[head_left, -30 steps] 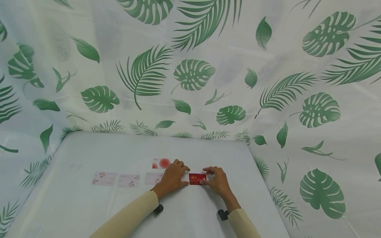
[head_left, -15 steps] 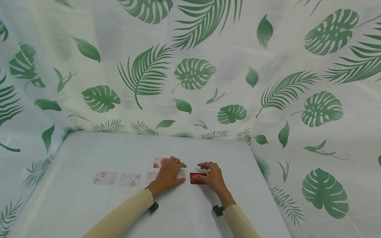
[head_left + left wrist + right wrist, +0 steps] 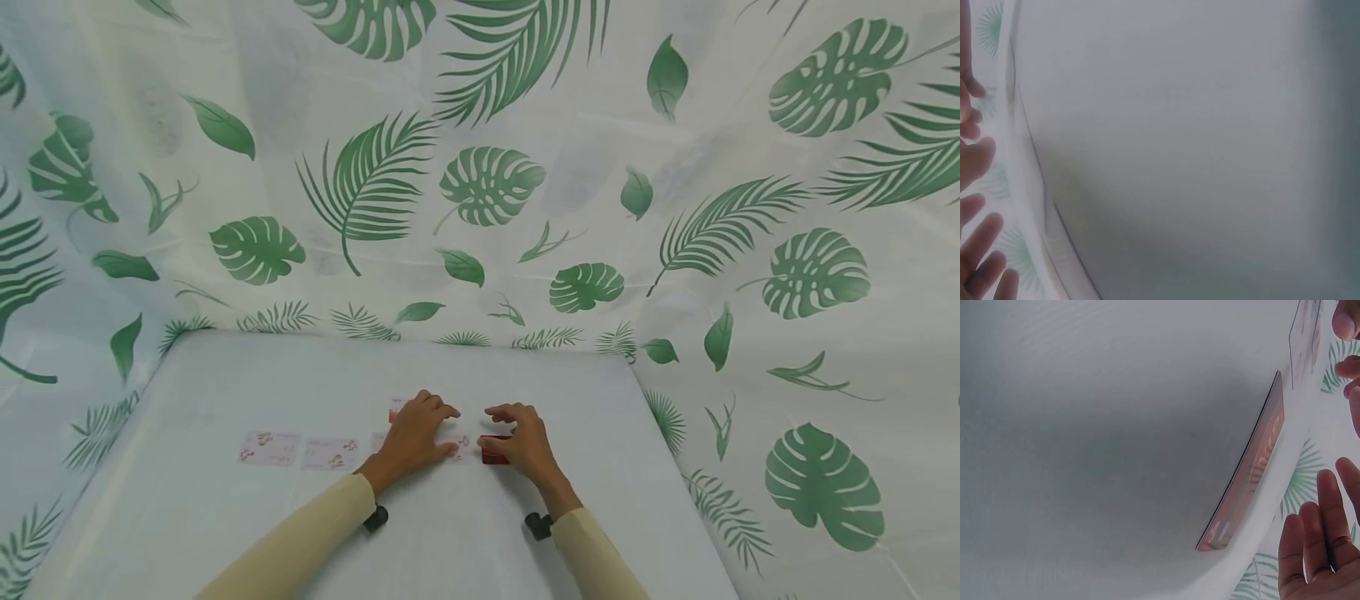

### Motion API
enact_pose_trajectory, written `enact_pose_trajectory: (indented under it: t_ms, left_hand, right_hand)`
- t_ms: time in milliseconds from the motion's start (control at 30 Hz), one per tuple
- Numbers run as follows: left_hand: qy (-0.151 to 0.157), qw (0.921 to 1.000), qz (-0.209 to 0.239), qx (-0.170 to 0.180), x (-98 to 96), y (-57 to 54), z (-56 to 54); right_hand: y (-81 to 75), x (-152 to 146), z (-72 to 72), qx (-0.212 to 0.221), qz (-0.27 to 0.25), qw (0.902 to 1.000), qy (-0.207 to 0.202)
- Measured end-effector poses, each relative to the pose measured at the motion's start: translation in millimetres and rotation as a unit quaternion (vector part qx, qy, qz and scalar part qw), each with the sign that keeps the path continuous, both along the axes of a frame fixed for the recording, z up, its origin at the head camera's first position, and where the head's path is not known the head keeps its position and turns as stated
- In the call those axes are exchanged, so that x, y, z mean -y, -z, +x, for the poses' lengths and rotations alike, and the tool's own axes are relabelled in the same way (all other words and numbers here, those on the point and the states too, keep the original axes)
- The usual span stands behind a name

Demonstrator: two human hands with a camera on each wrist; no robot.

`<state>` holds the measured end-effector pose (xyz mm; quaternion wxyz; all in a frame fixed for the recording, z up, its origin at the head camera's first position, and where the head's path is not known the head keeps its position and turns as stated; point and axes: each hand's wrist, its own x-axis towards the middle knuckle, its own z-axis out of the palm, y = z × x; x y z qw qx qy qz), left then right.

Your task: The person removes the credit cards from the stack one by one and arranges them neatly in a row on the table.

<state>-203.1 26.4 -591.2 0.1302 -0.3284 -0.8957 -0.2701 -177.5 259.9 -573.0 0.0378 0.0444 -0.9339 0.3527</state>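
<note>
A red card [image 3: 491, 457] with gold lettering lies flat on the white table. My right hand [image 3: 527, 446] hovers over its right part, fingers spread and loosely bent, hiding much of it. The right wrist view shows the red card [image 3: 1244, 478] lying apart from the fingers [image 3: 1313, 544]. My left hand [image 3: 408, 437] is above the row of pale pink cards, thumb and fingers apart, with nothing held. It covers most of one pale card, while another pale card [image 3: 454, 447] shows beside its thumb. Behind it, a red and white card [image 3: 395, 408] is mostly hidden.
Two more pale cards, one [image 3: 268, 447] at the far left and a second card [image 3: 330, 454] beside it, continue the row. The white table [image 3: 225, 533] meets a leaf-printed curtain [image 3: 487, 250] at the back and sides.
Both hands have shifted left. My left hand now covers more of the red and white card. My right hand has moved from the red card's right edge to over it; the card stays in place.
</note>
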Motion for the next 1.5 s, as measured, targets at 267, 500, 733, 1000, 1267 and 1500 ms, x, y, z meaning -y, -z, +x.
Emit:
enact_pose_trajectory:
  t_ms: [267,500,733,1000,1267,1500]
  left_hand:
    - [-0.013,0.9998,-0.015,-0.003,13.1,0.3,-1.4]
    - [-0.018,0.9994,-0.018,-0.024,24.8,1.7,-5.5]
    - [-0.019,0.9990,-0.001,-0.042,36.7,2.6,-8.9]
    - [-0.036,0.9988,-0.027,-0.021,49.6,1.7,-12.1]
    - [-0.052,0.9981,-0.030,-0.012,58.4,3.2,-14.5]
    - [-0.060,0.9980,-0.019,-0.008,66.5,3.6,-18.4]
  right_hand:
    - [-0.1,9.4,-2.2,0.012,-0.013,0.9998,-0.002]
    - [-0.5,17.5,-3.7,0.020,-0.016,0.9996,-0.010]
    - [-2.4,24.9,-6.9,0.004,-0.026,0.9994,-0.023]
    - [2.2,31.7,-12.6,-0.013,-0.018,0.9989,-0.042]
    - [2.4,38.8,-14.6,-0.009,-0.011,0.9990,-0.042]
    - [4.8,45.8,-20.9,0.001,-0.004,0.9990,-0.044]
